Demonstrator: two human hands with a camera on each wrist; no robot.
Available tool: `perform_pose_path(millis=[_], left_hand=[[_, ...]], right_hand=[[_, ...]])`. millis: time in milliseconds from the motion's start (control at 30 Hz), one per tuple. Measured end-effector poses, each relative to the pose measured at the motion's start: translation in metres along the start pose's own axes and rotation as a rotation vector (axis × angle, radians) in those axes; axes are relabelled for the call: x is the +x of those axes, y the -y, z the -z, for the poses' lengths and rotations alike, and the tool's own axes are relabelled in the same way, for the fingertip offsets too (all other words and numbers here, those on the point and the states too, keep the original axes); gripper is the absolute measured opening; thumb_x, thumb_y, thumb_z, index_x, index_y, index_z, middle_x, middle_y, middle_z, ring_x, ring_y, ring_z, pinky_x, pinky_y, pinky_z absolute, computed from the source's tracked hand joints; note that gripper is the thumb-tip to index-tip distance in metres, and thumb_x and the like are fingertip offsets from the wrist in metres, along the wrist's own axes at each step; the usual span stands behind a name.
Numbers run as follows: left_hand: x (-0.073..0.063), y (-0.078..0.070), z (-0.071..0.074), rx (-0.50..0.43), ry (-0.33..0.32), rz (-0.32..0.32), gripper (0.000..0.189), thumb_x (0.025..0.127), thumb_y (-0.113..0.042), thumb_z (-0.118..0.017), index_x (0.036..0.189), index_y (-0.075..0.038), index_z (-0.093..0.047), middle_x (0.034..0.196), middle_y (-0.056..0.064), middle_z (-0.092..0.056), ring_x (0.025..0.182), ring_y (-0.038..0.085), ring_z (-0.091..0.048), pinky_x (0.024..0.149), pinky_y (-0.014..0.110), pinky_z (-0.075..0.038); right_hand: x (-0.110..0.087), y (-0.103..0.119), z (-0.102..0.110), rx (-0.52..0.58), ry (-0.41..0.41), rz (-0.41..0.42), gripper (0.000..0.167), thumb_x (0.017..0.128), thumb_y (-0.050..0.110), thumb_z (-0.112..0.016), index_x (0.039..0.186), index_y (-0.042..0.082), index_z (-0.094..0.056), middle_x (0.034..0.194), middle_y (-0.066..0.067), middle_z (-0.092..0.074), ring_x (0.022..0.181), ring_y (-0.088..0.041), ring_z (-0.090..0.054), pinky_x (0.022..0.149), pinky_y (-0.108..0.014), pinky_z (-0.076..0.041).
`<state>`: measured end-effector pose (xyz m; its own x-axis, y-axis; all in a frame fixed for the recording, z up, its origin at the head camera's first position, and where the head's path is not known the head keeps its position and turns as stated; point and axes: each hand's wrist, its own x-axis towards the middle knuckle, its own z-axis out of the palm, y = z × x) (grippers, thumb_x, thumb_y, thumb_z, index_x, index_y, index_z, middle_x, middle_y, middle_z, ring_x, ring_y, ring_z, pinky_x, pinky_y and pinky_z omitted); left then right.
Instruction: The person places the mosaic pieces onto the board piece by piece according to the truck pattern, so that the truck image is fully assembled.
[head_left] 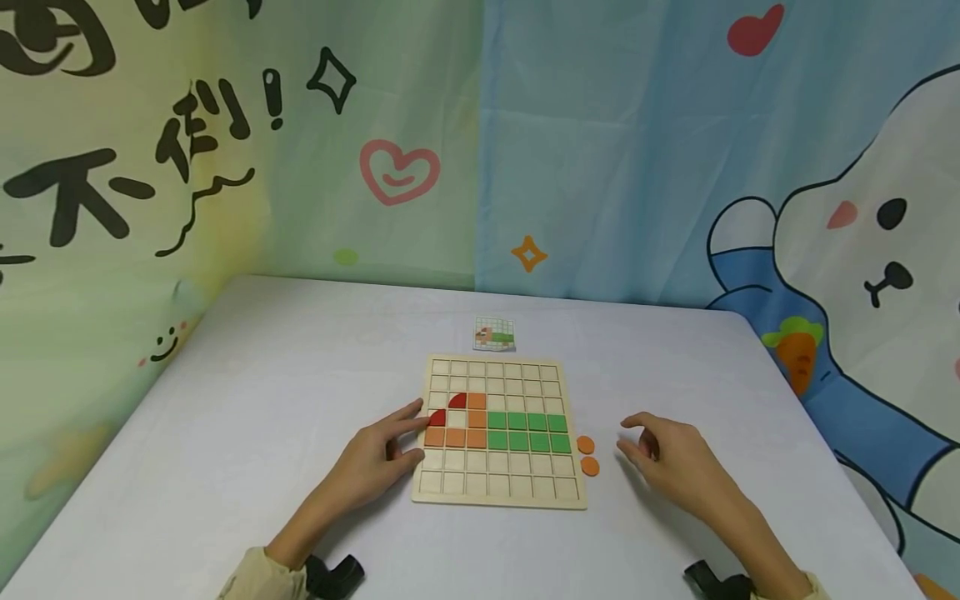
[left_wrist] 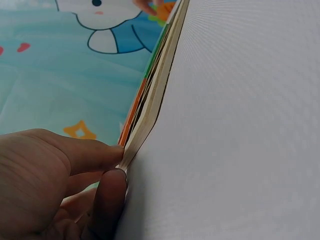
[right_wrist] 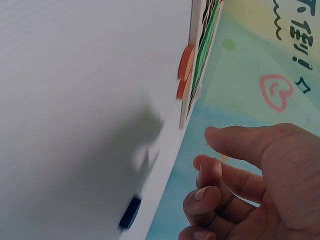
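Observation:
A light wooden grid board [head_left: 498, 485] lies flat on the white table. Set in it are green square tiles [head_left: 528, 432], orange square tiles [head_left: 455, 437] and two red quarter-round tiles [head_left: 437, 417]. My left hand [head_left: 372, 457] rests its thumb and fingertips against the board's left edge; in the left wrist view the fingertips touch the board's side [left_wrist: 150, 107]. My right hand [head_left: 678, 461] is held right of the board with fingers loosely bent and nothing between them. Between it and the board lie two orange discs [head_left: 590, 467], close to the right edge.
Behind the board lies a small picture card [head_left: 494, 334] showing a coloured grid pattern. A printed cloth [head_left: 600, 150] hangs behind the white table [head_left: 315, 350]. Both wrists carry black camera mounts [head_left: 335, 577].

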<state>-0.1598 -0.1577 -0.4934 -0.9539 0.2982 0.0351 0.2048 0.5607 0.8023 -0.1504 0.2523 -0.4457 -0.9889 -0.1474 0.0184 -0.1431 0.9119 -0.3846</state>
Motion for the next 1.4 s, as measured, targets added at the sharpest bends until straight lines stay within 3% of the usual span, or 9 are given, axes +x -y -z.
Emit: perform_pose_path(millis=[600,1067,1400], left_hand=[[0.0,0.002,-0.002,0.017,-0.003,-0.014,0.05,0.093,-0.008,-0.078,0.142,-0.006,-0.067,0.164,0.01,-0.052,0.064,0.0,-0.046,0.059,0.019,-0.042],[0.001,0.003,-0.002,-0.007,0.02,0.002,0.043,0.095,-0.008,-0.076,0.137,-0.012,-0.072,0.166,0.009,-0.05,0.063,0.001,-0.047,0.058,0.02,-0.043],[0.002,0.003,-0.002,-0.013,0.01,0.018,0.044,0.094,-0.007,-0.076,0.137,-0.012,-0.072,0.166,0.009,-0.05,0.064,0.002,-0.047,0.058,0.02,-0.043]], right_hand=[[-0.033,-0.052,0.01,-0.011,0.039,-0.106,0.034,0.095,0.018,-0.078,0.123,0.002,-0.07,0.073,0.003,-0.055,0.066,-0.01,-0.045,0.055,-0.023,-0.036],[-0.033,-0.059,0.008,-0.009,0.087,-0.123,0.025,0.096,0.016,-0.076,0.118,0.004,-0.073,0.069,0.003,-0.051,0.065,-0.012,-0.046,0.056,-0.024,-0.035],[-0.029,-0.058,0.005,-0.034,0.077,-0.114,0.022,0.095,0.015,-0.077,0.115,0.004,-0.075,0.069,0.002,-0.051,0.066,-0.013,-0.046,0.056,-0.024,-0.034]])
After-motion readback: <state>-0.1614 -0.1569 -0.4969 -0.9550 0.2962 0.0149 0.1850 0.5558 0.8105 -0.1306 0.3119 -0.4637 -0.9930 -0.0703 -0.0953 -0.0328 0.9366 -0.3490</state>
